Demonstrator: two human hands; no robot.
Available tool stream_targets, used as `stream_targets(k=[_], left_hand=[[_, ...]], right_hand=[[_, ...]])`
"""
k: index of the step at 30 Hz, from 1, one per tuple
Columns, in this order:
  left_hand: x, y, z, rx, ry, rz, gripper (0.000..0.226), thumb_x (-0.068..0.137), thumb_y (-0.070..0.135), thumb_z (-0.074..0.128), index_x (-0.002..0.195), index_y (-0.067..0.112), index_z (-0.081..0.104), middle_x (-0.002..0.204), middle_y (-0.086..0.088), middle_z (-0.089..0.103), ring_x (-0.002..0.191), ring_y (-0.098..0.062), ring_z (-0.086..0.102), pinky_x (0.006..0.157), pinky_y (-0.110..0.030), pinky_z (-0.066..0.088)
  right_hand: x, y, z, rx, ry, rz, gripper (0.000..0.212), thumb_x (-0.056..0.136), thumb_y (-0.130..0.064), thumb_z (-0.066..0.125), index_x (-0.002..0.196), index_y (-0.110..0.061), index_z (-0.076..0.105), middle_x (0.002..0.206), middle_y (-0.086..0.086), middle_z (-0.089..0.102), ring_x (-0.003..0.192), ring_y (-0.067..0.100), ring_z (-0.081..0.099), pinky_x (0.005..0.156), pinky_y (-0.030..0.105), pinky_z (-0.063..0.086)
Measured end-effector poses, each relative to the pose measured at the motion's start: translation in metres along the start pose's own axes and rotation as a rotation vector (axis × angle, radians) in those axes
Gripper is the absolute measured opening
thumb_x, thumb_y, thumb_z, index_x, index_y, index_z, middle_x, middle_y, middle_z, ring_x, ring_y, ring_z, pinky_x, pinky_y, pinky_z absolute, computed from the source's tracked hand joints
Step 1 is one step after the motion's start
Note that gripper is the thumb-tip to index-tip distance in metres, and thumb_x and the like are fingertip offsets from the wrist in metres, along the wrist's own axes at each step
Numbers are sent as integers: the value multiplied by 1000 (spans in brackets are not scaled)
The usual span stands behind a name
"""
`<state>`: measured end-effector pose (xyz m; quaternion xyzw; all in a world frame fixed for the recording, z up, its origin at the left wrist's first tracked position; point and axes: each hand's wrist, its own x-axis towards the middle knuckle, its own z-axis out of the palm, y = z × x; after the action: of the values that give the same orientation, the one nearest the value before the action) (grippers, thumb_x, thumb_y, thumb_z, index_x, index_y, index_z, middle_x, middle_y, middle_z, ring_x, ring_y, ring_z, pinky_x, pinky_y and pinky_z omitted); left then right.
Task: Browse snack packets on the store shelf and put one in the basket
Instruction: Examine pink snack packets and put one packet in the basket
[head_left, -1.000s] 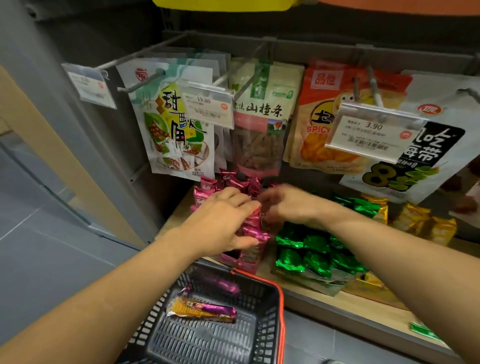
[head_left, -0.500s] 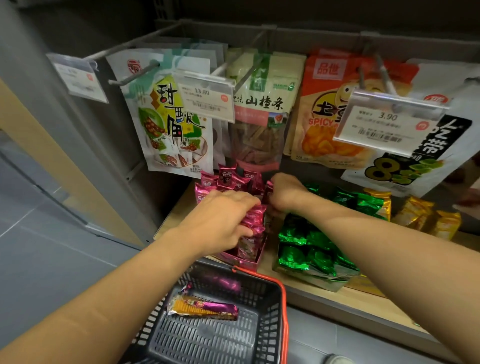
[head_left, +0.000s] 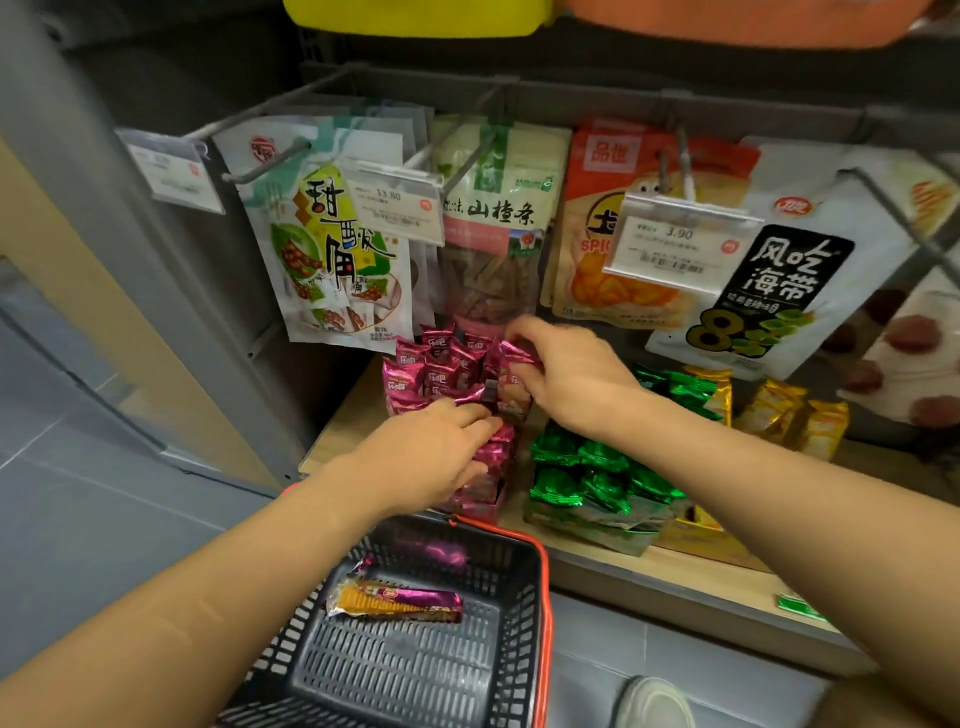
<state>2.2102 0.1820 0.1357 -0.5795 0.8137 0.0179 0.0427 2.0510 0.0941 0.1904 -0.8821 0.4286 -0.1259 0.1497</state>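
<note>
A display box of pink snack packets (head_left: 436, 369) stands on the wooden shelf (head_left: 675, 566). My right hand (head_left: 566, 374) pinches one pink packet (head_left: 511, 374) and holds it lifted just above the row. My left hand (head_left: 431, 452) rests on the front packets of the same box, fingers curled over a packet's edge. Below the shelf hangs a dark grey basket (head_left: 514, 649) with an orange-red rim. In it lies a long orange and purple snack packet (head_left: 395, 600).
Green packets (head_left: 597, 473) and gold packets (head_left: 795, 415) lie to the right of the pink box. Large snack bags (head_left: 332, 244) hang on metal hooks above, with price tags (head_left: 675, 239) in front. A grey shelf post (head_left: 156, 291) stands at the left. A shoe tip (head_left: 654, 701) shows on the floor.
My right hand has come up from between the boxes with a pink packet pinched in it. My left hand has stayed on the front pink packets. The camera tilted slightly upward.
</note>
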Motion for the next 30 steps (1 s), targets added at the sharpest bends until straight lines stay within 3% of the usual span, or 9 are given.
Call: stream_targets(k=[4,8,12,14,17,22,25,28,30], left_hand=[[5,17,11,140,-26,-117,72,98,25,44,154,12,2,160,-9,12,138,-29,24,105,-42,35],[11,22,3,165,-14,-124,74,93,21,54,154,14,12,159,-7,19,138,-31,24,106,-42,35],[4,17,-32,-186,-58,-181,72,86,30,69,149,16,35,150,-6,41,133,-25,41,110,-33,34],[-8,13,-61,-398,25,-274,49,87,24,70,134,21,57,129,1,63,117,-16,58,102,-27,42],[-27,18,-99,-604,154,-333,24,90,19,67,113,23,72,107,8,71,100,-6,63,98,-31,48],[-62,69,-127,-742,212,-230,31,97,37,52,122,27,67,120,15,66,113,2,57,105,-30,43],[-76,111,-119,-1002,217,-86,40,98,45,44,128,25,61,122,9,67,114,-5,60,103,-33,44],[-82,133,-102,-1441,241,-167,39,85,37,62,118,18,62,109,-6,73,98,-15,67,90,-32,53],[-84,133,-95,-1603,208,-199,41,75,29,76,112,18,63,103,-11,74,90,-18,69,78,-29,55]], right_hand=[[-30,-8,-20,47,124,3,34,98,-27,49,132,-29,44,112,8,56,102,33,57,84,38,46],[-59,-17,-43,72,220,19,33,98,-21,49,130,-25,43,116,5,51,104,30,57,87,39,48],[-94,-15,-64,191,300,29,28,97,-18,52,124,-25,46,114,3,54,100,23,56,85,41,48],[-113,-12,-73,236,345,21,26,96,-19,53,120,-28,46,109,0,55,96,17,55,80,37,46],[-143,-12,-85,308,431,7,26,95,-22,53,118,-33,48,106,-6,59,96,10,56,79,31,46],[-169,-22,-92,604,576,-35,20,94,-21,57,110,-32,58,98,-16,64,97,2,60,83,20,48],[-162,-29,-90,949,506,95,15,94,-18,59,107,-25,62,91,-8,68,89,10,64,84,34,55],[-155,-32,-89,1281,387,163,14,93,-14,60,106,-19,60,80,-1,69,75,13,65,70,32,58],[-155,-32,-85,1407,301,157,19,88,-17,62,107,-17,57,78,1,71,69,12,65,64,27,56]])
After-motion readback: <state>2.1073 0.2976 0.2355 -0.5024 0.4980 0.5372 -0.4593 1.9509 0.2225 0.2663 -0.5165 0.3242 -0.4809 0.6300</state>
